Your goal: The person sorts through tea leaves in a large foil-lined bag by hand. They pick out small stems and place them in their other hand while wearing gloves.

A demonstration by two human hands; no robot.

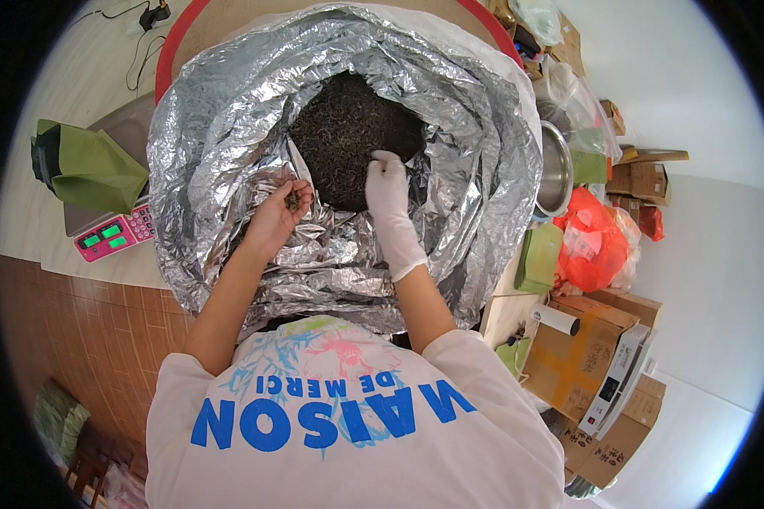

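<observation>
Before me a large silver foil liner (210,121) is gathered in folds around an opening. Inside lies a heap of dark, dry, twisted leaves (334,140) that look like loose tea. My left hand (279,213) is bare and turned palm up at the opening's left edge, its fingers curled around a small clump of the dried leaves (292,200). A white glove covers my right hand (386,188), which reaches over the right part of the heap. Its fingers are bent together at the leaves; whether anything is pinched between them cannot be seen.
Left of the foil, a green bag (95,168) rests on a pink-fronted scale (111,235) with lit displays. At the right are a metal bowl (554,172), green packets (540,254), a red plastic bag (589,245) and cardboard boxes (563,356). A red rim (172,48) curves behind the foil.
</observation>
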